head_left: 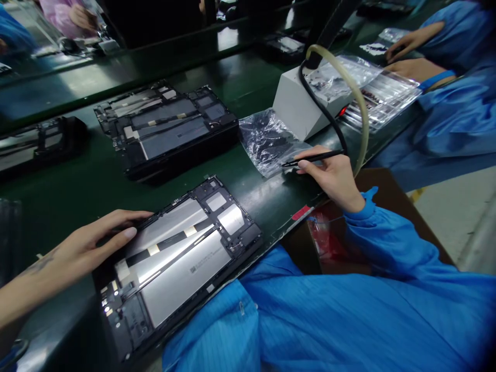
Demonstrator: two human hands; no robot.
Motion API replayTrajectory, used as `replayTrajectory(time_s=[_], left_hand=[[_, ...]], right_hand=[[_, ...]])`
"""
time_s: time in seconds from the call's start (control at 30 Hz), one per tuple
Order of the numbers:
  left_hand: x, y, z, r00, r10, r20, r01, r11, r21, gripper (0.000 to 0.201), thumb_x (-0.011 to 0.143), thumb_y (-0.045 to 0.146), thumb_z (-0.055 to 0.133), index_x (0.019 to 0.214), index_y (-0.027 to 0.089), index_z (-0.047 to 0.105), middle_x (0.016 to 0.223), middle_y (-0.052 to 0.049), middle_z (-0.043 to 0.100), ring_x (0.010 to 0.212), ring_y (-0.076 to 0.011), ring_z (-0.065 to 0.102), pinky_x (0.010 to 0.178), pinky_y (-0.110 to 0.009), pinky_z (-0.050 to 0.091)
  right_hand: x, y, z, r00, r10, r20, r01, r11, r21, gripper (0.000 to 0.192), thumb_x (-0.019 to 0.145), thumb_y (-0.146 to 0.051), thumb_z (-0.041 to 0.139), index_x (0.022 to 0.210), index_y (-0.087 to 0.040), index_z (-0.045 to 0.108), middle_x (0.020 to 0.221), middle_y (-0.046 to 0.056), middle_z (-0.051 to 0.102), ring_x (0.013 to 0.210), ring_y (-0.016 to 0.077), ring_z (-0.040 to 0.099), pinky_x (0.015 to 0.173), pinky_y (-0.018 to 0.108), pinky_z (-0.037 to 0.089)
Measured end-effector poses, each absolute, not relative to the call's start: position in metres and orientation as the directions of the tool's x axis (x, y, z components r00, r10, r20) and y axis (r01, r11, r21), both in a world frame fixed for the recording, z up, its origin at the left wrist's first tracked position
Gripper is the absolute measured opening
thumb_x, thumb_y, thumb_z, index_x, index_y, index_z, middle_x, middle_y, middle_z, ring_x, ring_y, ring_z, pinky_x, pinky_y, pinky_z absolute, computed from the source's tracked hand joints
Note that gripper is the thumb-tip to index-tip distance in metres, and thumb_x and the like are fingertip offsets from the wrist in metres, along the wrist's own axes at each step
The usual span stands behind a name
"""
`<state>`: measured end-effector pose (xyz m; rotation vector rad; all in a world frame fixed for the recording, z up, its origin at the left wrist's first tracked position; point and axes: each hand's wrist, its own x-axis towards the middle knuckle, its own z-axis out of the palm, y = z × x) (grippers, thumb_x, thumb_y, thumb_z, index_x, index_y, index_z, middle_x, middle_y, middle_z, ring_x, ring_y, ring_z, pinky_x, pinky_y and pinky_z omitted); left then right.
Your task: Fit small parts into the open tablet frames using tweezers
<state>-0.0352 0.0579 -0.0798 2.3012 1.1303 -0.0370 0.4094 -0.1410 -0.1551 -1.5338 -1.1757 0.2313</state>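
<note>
Fingers of my left hand lie flat and open on the tablet's far corner. My right hand, past the tablet, pinches a black pen whose tip touches the plastic bag.

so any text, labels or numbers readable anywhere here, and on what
None can be read.
Small printed label with a code on the silver panel of the open black tablet under the left hand: too small and blurred.
Red sticker on the green table edge near the right hand: no legible text.

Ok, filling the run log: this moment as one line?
left hand: flat on open tablet | right hand: holds black pen tool over plastic bag
</note>
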Motion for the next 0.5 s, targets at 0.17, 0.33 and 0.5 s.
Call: replayTrajectory(time_s=[0.17,0.33,0.5], left_hand=[[-0.037,0.059,-0.079,0.677,0.699,-0.23,0.71,-0.538,0.454,0.039,0.102,0.051,0.045,0.134,0.037,0.064,0.14,0.007,0.069,0.132,-0.0253,0.064,0.114,-0.035,0.048],[-0.025,0.069,-0.063,0.795,0.604,-0.05,0.593,-0.758,0.272,0.037,0.102,0.056,0.046,0.133,0.046,0.062,0.133,0.01,0.069,0.115,-0.0267,0.071,0.096,-0.038,0.057],[0.061,0.044,-0.018,0.968,0.229,0.102,0.211,-0.965,0.159,0.037,0.108,0.043,0.041,0.137,0.037,0.061,0.134,0.002,0.068,0.112,-0.0239,0.07,0.094,-0.035,0.058]], right_hand=[[0.41,-0.141,-0.156,0.474,0.757,0.45,0.567,0.129,-0.813,0.025,0.092,-0.048,0.078,0.101,-0.025,0.081,0.101,0.003,0.072,0.084,0.0174,0.073,0.072,0.03,0.068],[0.407,-0.141,-0.157,0.496,0.716,0.491,0.555,0.173,-0.814,0.024,0.091,-0.049,0.08,0.098,-0.026,0.081,0.098,0.003,0.074,0.079,0.0173,0.074,0.073,0.032,0.067],[0.401,-0.156,-0.151,0.649,0.604,0.463,0.3,0.357,-0.885,0.026,0.085,-0.051,0.086,0.093,-0.027,0.081,0.088,-0.001,0.073,0.074,0.015,0.073,0.072,0.031,0.069]])
